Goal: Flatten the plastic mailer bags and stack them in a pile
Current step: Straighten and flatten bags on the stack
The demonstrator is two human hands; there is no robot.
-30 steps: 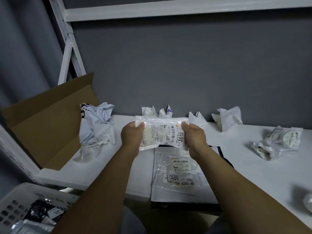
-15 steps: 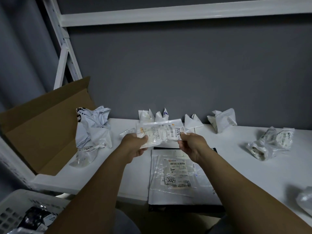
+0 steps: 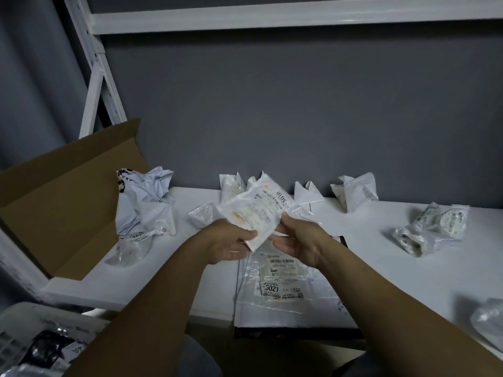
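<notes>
A small clear mailer bag (image 3: 258, 210) with a white label hangs tilted above the white table (image 3: 381, 254). My left hand (image 3: 231, 242) grips its lower left corner. My right hand (image 3: 296, 240) pinches its right edge. Directly below lies a flat pile of mailer bags (image 3: 280, 289), its top bag bearing a label marked 3021. Crumpled bags lie around: a big white one (image 3: 149, 202) at the left, a clear one (image 3: 130, 246) in front of it, small white ones (image 3: 307, 193) along the wall, another (image 3: 356, 190) further right.
An open cardboard box (image 3: 62, 202) stands at the table's left end. More crumpled bags (image 3: 432, 229) lie at the right, and one (image 3: 487, 319) at the right edge. A white basket (image 3: 32, 341) with dark items sits below left. Shelf posts rise at the left.
The held bag has turned from level and stretched between both hands to tilted, its right end now higher. Both hands have come closer together above the pile.
</notes>
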